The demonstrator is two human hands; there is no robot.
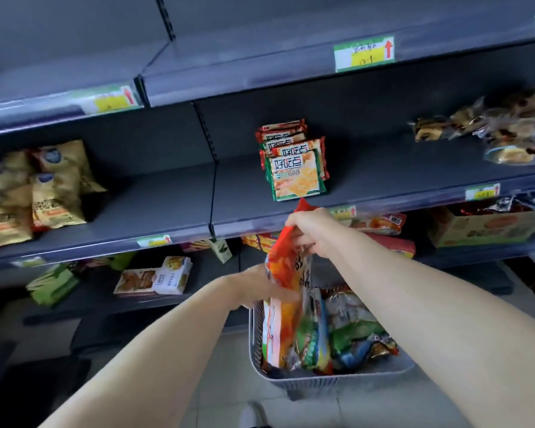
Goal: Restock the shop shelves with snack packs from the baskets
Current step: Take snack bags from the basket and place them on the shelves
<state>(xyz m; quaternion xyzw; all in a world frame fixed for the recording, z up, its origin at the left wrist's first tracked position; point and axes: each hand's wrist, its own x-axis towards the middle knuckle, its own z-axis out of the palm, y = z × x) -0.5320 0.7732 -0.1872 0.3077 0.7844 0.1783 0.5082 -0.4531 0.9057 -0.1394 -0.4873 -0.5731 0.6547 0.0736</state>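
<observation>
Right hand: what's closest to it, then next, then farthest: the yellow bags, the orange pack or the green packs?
1. Orange pack: in the right hand grip.
2. Green packs: just above, on the middle shelf.
3. Yellow bags: far left, same shelf level.

— Where is the basket (pixel 331 381)?
— On the floor, before the shelves, under both arms; many packs stand in it; the tall pack (pixel 286 273) rises out of its left part; the right hand (pixel 312 234) holds its top, the left hand (pixel 257 288) is at its left side
— And on the middle shelf (pixel 155 193)?
— A row of packs (pixel 294 171) in the centre, one behind another; bags (pixel 34 196) far left; wrapped snacks (pixel 507 128) far right; on the shelf below, boxes (pixel 155 279) at the left, a carton (pixel 482 228) at the right
</observation>
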